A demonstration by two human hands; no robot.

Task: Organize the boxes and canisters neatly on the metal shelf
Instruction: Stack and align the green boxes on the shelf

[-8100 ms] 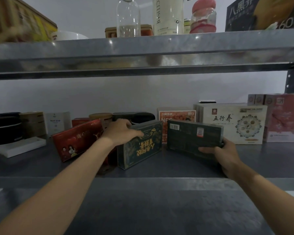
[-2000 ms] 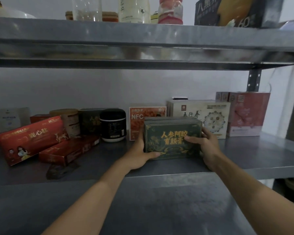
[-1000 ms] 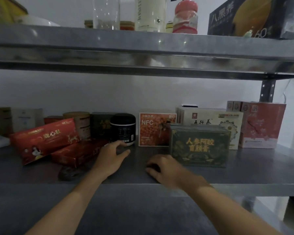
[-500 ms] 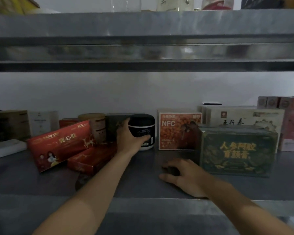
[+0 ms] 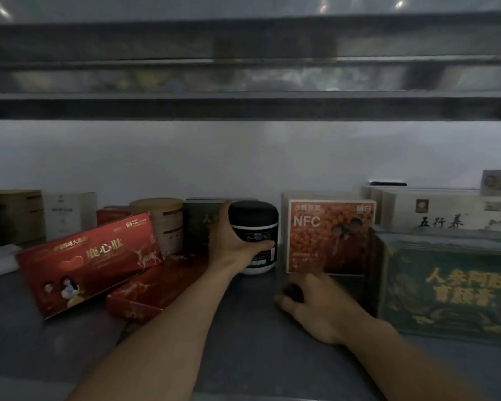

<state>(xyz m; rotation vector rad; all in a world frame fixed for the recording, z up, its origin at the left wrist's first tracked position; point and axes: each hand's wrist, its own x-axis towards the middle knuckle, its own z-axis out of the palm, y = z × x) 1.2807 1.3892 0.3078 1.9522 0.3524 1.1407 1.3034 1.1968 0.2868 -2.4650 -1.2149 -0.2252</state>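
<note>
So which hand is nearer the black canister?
Left. The left hand grips the black canister round its side; the right hand rests on the shelf in front of the NFC box, apart from the canister.

The bare stretch of the metal shelf (image 5: 243,357) lies at 6 o'clock and runs back as a lane toward 12 o'clock. A flat red box (image 5: 156,287) walls the lane at 9 o'clock and a green box (image 5: 451,285) at 3 o'clock. The far end is closed by the black canister (image 5: 255,224), gripped by the left hand (image 5: 232,244), and the orange NFC box (image 5: 330,235) just beside it. The right hand (image 5: 315,302) rests on the shelf before that box, narrowing the lane. At 8 o'clock a tilted red box (image 5: 87,261) screens the tan canister (image 5: 159,224) behind it. The upper shelf (image 5: 243,105) caps the headroom at 12 o'clock.
</note>
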